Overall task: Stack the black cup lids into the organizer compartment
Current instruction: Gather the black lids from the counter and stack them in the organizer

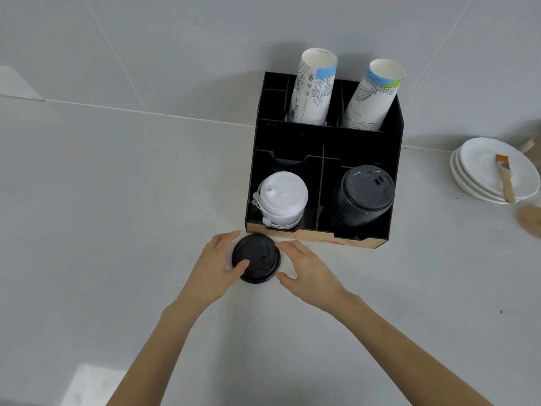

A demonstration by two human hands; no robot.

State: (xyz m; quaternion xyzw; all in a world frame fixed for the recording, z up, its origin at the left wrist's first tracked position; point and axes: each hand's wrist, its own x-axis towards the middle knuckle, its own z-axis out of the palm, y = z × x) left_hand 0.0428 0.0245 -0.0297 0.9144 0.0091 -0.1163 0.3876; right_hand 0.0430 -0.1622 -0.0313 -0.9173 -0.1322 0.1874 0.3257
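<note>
Organizer (pixel 292 136), black lid stack (pixel 363 190) beside white lids (pixel 282 196), left hand (pixel 215 266) gripping loose lid (pixel 257 260)

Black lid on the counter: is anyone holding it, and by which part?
Yes. The left hand grips the black lid at its left rim, thumb on top; the right hand pinches its right rim.

One black organizer (pixel 292 136) stands on the surface. It holds two stacks of paper cups (pixel 311 89), one stack of white lids (pixel 282 197) and one stack of black lids (pixel 363 191). One loose black lid (pixel 257 259) lies between two hands, the left hand (pixel 215 268) and the right hand (pixel 307 273). Near the right edge are one pile of white plates (pixel 483 159), at least three, and one brush (pixel 505 177).
</note>
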